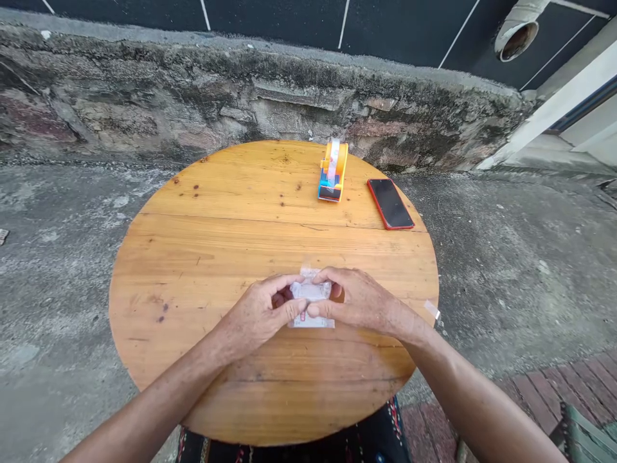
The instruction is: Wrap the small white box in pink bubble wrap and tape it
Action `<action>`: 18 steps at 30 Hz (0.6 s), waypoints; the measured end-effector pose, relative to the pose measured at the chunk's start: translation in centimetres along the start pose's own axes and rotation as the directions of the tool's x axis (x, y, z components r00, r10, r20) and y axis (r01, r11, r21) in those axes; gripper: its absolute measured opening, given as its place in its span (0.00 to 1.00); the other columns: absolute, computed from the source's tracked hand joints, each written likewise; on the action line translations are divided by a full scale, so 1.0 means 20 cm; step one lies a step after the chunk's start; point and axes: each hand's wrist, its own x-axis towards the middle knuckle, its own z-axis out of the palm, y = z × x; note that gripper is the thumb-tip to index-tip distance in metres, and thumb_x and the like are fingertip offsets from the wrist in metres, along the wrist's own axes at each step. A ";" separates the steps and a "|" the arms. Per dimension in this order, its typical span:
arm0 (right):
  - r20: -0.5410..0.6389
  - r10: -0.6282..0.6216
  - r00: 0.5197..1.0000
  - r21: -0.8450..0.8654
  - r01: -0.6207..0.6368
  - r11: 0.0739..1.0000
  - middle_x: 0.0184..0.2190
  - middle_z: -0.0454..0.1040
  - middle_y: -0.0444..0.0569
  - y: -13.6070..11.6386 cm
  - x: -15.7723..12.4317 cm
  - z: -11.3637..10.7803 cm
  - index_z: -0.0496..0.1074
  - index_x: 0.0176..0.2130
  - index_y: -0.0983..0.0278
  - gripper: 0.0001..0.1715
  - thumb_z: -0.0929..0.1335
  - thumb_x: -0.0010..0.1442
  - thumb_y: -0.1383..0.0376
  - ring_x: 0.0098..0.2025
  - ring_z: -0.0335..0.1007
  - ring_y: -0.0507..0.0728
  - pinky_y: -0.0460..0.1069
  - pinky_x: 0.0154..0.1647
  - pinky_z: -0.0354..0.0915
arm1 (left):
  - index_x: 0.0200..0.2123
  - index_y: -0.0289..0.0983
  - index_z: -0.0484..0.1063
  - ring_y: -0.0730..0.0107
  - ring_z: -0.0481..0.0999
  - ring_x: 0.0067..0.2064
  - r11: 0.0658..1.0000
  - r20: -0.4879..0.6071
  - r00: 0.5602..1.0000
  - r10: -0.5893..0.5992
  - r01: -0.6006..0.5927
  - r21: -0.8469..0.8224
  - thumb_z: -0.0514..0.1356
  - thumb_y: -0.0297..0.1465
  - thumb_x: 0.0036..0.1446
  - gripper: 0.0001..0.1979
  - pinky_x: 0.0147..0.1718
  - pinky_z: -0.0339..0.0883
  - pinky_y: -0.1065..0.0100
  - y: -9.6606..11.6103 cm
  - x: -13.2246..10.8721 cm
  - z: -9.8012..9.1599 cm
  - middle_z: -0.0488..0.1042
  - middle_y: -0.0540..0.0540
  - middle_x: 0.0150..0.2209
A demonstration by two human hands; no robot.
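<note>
Transparent plastic packet sits pinched between left hand and right hand over the tabletop; its wrapping looks partly folded, the far flap not yet tucked.

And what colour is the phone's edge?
Red: the phone has a red edge, best seen in the head view.

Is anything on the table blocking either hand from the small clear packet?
Nothing visible: the left hand and right hand both touch the packet. The tape dispenser and phone sit farther away.
</note>
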 end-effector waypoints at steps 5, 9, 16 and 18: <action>-0.134 0.059 0.989 0.088 -0.047 0.995 0.29 0.75 0.44 0.09 0.10 -0.06 0.74 0.35 0.64 0.13 0.64 0.62 0.59 0.31 0.68 0.51 0.47 0.32 0.60 | 0.50 0.35 0.71 0.64 0.76 0.37 0.999 -0.058 0.998 -0.029 0.032 0.043 0.59 0.37 0.55 0.21 0.36 0.70 0.65 0.02 -0.01 0.01 0.77 0.45 0.38; -0.156 0.116 0.981 0.115 -0.099 0.988 0.27 0.74 0.43 0.16 0.21 -0.03 0.74 0.36 0.65 0.08 0.66 0.57 0.64 0.28 0.66 0.50 0.46 0.31 0.60 | 0.50 0.36 0.72 0.66 0.75 0.35 0.993 -0.074 0.997 0.012 -0.003 0.114 0.59 0.35 0.55 0.19 0.35 0.70 0.66 0.02 -0.03 0.01 0.76 0.48 0.36; -0.064 0.068 0.996 0.164 -0.056 0.985 0.27 0.74 0.43 0.17 0.19 0.03 0.75 0.36 0.64 0.08 0.68 0.55 0.64 0.27 0.65 0.49 0.45 0.28 0.58 | 0.52 0.41 0.69 0.64 0.74 0.46 0.963 -0.081 0.984 0.161 -0.138 0.233 0.60 0.31 0.56 0.19 0.43 0.70 0.65 0.01 -0.09 0.04 0.74 0.46 0.46; -0.063 0.045 0.997 0.159 -0.034 0.987 0.27 0.74 0.42 0.16 0.17 0.02 0.74 0.34 0.63 0.06 0.68 0.55 0.65 0.27 0.64 0.49 0.45 0.28 0.57 | 0.54 0.41 0.67 0.63 0.73 0.49 0.948 -0.080 0.973 0.217 -0.191 0.256 0.59 0.31 0.57 0.20 0.47 0.69 0.63 0.00 -0.11 0.05 0.73 0.45 0.49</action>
